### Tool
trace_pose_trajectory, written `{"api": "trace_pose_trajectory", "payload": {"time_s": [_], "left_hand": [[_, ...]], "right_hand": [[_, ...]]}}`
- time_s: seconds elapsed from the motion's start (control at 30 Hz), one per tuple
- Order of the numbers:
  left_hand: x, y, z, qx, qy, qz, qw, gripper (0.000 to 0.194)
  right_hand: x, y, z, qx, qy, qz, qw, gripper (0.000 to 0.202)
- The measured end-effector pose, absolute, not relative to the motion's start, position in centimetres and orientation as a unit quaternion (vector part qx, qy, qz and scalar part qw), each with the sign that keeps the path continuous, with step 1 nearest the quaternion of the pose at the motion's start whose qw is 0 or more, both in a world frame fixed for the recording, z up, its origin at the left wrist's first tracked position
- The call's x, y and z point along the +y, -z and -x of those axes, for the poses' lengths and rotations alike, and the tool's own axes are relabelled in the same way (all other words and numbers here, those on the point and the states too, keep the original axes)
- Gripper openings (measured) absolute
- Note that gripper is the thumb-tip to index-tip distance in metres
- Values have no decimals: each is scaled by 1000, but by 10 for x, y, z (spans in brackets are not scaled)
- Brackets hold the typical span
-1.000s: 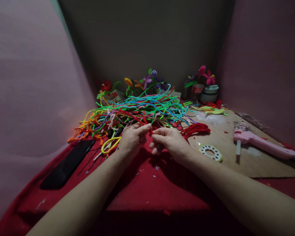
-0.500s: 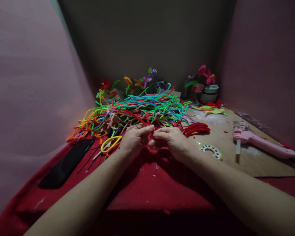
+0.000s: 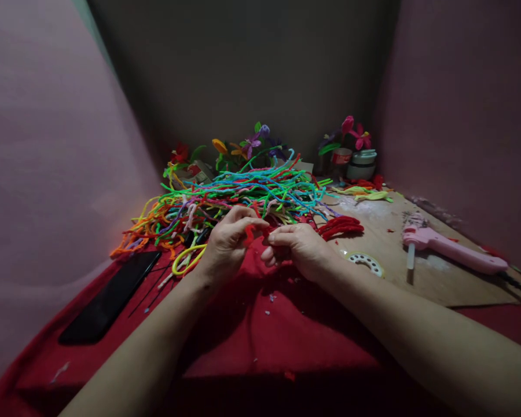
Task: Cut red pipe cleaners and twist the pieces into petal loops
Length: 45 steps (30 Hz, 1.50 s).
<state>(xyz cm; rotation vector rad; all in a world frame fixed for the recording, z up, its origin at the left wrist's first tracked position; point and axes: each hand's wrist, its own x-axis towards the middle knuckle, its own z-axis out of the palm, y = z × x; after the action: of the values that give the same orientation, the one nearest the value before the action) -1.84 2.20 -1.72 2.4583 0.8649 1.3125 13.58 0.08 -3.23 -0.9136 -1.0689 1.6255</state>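
Between my two hands is a red pipe cleaner [image 3: 249,233], bent and partly hidden by my fingers. My left hand [image 3: 230,240] is closed on it, thumb pointing right toward the other hand. My right hand [image 3: 296,246] pinches its other part with thumb and forefinger, the fingertips almost meeting the left thumb. Just behind them lies a big heap of coloured pipe cleaners [image 3: 252,188]. A bundle of red pipe cleaners [image 3: 341,227] rests right of the heap, behind my right hand.
A black phone [image 3: 110,298] lies at the left on the red cloth [image 3: 286,341]. On the board [image 3: 438,289] at right are a pink glue gun [image 3: 455,246] and a white tape roll [image 3: 365,263]. Pipe-cleaner flowers [image 3: 252,145] and a lidded jar [image 3: 362,164] stand at the back.
My left hand has turned and its fingers have risen, so more of the red pipe cleaner shows, now curled by its palm. My right hand keeps its pinch. The whole view has shifted slightly.
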Motion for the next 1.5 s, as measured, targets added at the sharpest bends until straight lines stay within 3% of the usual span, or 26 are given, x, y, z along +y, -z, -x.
{"api": "trace_pose_trajectory", "payload": {"time_s": [0.17, 0.3, 0.4, 0.57, 0.67, 0.77, 0.83, 0.9, 1.07, 1.17, 1.33, 1.4, 1.5], "left_hand": [[22, 12, 27, 247, -348, -903, -47, 16], [16, 5, 30, 284, -311, -906, -39, 12], [12, -1, 31, 324, -319, -888, 66, 10], [11, -3, 31, 436, -328, -746, 382, 18], [14, 3, 28, 443, -317, -623, 561, 24], [17, 8, 26, 408, -306, -572, 642, 24], [17, 8, 26, 402, -308, -571, 646, 24], [16, 6, 27, 410, -325, -580, 624, 24], [10, -5, 30, 372, -433, -669, 476, 15], [7, -10, 28, 352, -412, -746, 387, 14], [5, -13, 27, 346, -394, -793, 311, 6], [7, -10, 28, 375, -377, -776, 341, 9], [10, -4, 30, 429, -316, -726, 435, 18]], "right_hand": [[-1, 30, -137, -498, -644, 372, 446, 9], [-2, 28, -140, -562, -606, 360, 432, 12], [-3, 26, -141, -589, -601, 343, 417, 10], [-7, 28, -137, -620, -555, 325, 450, 13], [-10, 33, -134, -688, -417, 357, 475, 17], [-13, 34, -133, -730, -275, 388, 491, 16], [-13, 32, -133, -716, -299, 384, 500, 15], [-13, 30, -135, -675, -398, 360, 506, 15], [-8, 27, -138, -581, -551, 302, 517, 14], [-6, 28, -139, -566, -584, 274, 513, 12], [-9, 24, -138, -590, -563, 305, 492, 11], [-11, 24, -137, -623, -513, 327, 490, 12], [-13, 29, -135, -711, -343, 366, 493, 17]]}}
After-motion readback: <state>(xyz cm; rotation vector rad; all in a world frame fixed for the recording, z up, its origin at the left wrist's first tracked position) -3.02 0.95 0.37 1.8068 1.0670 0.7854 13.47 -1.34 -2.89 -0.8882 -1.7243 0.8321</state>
